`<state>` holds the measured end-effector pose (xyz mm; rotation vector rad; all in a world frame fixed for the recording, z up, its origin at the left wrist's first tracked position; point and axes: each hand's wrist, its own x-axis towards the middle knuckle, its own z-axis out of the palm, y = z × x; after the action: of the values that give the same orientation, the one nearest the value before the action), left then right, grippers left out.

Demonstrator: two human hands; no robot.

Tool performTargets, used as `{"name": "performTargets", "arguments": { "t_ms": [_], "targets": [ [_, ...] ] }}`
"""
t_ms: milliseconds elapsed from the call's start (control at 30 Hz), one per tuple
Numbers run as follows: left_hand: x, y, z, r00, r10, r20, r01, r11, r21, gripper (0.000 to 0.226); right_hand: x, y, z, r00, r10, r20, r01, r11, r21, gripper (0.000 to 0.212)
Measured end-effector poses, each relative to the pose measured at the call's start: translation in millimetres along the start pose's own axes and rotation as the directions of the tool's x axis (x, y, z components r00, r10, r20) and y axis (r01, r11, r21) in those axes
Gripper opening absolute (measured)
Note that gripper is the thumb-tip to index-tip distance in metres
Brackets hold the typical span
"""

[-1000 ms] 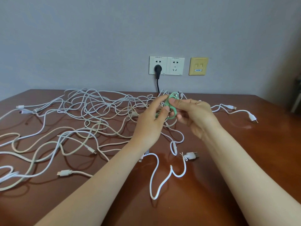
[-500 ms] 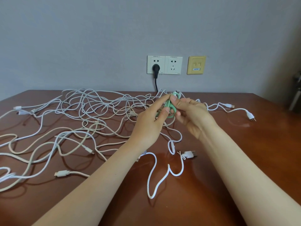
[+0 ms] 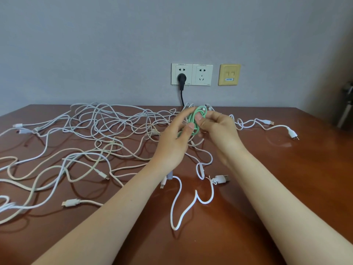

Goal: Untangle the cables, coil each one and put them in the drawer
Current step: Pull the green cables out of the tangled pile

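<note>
A: How is the green cable (image 3: 192,117) held?

B: It is pinched from both sides. It is gripped by the left hand (image 3: 172,146) between thumb and curled fingers; it is nipped by the thumb and fingers of the right hand (image 3: 219,131) at its upper loops. The bundle is kept lifted between the two hands, above the table (image 3: 286,188), so that, it is judged, the loops can be gathered without being caught in what lies below.

A: And what is spread around the hands?

B: The white cables (image 3: 107,134) are left in a loose tangle, mostly beyond and to the outer side of the left hand. One white strand (image 3: 179,207) is looped under the wrists; a USB plug (image 3: 222,178) lies just below the right wrist; a pinned plug (image 3: 293,133) is set well out past the right hand. A black plug (image 3: 181,78) is seated in the wall socket (image 3: 192,74) beyond the fingertips.

A: What cannot be made out?

B: The green cable's ends are hidden within the hands, so it cannot be told whether it is freed from the white strands. The right fingertips are covered by the loops; no drawer is seen anywhere; several cables are cut off at the frame's edge beyond the left forearm.
</note>
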<state>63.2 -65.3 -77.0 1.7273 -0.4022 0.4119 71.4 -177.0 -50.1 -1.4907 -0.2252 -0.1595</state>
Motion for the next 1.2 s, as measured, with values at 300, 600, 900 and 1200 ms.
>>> {"name": "performTargets", "arguments": {
  "t_ms": [300, 600, 900, 1200],
  "targets": [
    [2.7, 7.2, -0.7, 0.963, -0.266, -0.050, 0.243, 0.930, -0.277, 0.008, 3.1, 0.6, -1.5, 0.995, -0.003, 0.104, -0.005, 0.997, 0.083, 0.026],
    [3.7, 5.3, -1.5, 0.980, -0.198, -0.006, 0.196, 0.975, -0.101, 0.020, -0.3, 5.3, 6.0, 0.997, -0.064, -0.040, 0.063, 0.998, -0.019, 0.013],
    [6.2, 7.2, -0.9, 0.903, -0.425, 0.070, 0.414, 0.811, -0.413, 0.015, 0.4, 6.1, 5.8, 1.000, -0.007, -0.014, 0.010, 0.986, 0.164, 0.010],
    [6.8, 2.6, -5.0, 0.899, -0.430, -0.086, 0.356, 0.830, -0.430, 0.025, -2.7, 10.2, 5.5, 0.963, 0.216, 0.163, -0.185, 0.966, -0.182, 0.022]
  ]
}}
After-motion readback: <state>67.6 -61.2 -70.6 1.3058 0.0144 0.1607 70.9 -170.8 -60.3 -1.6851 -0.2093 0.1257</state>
